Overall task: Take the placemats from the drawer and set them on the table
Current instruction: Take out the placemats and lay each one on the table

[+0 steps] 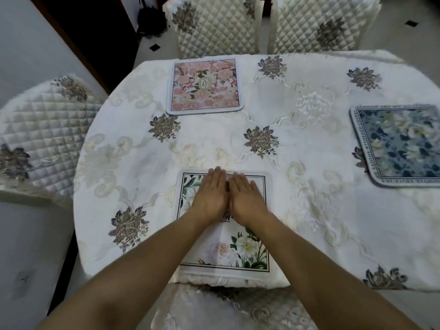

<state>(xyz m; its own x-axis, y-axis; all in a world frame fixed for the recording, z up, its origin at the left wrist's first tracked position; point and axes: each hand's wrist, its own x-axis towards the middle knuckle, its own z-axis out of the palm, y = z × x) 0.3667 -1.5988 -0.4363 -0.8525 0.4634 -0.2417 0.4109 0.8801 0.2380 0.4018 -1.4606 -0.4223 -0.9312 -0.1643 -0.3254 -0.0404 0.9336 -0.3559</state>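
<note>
The fingers [217, 178] of both hands are laid out flat and close together, nothing being held; they are pressed palm-down on the far half of the white placemat [247, 246]. The left hand [210, 195] and the right hand [246, 197] are placed side by side, touching along their inner edges, with the fingertips reaching the mat's far border.

This white placemat, printed with green leaves and pale flowers inside a dark line frame, is set at the near edge of the table [309, 210], its near border lying right at the rim where the embroidered cloth falls away. A pink placemat [204, 85] is laid at the far side, in front of a quilted chair [214, 25], and a blue placemat [400, 144] is laid at the right, partly cut off by the picture's edge. The drawer is not in view.

The step in hand is judged to be the smoothing and squaring of the third mat. It would be done well if the palms were drawn apart toward the mat's sides with light, even pressure, so that the cloth beneath is not dragged or rucked. The near border should be kept parallel to the table rim and not allowed to overhang.
</note>
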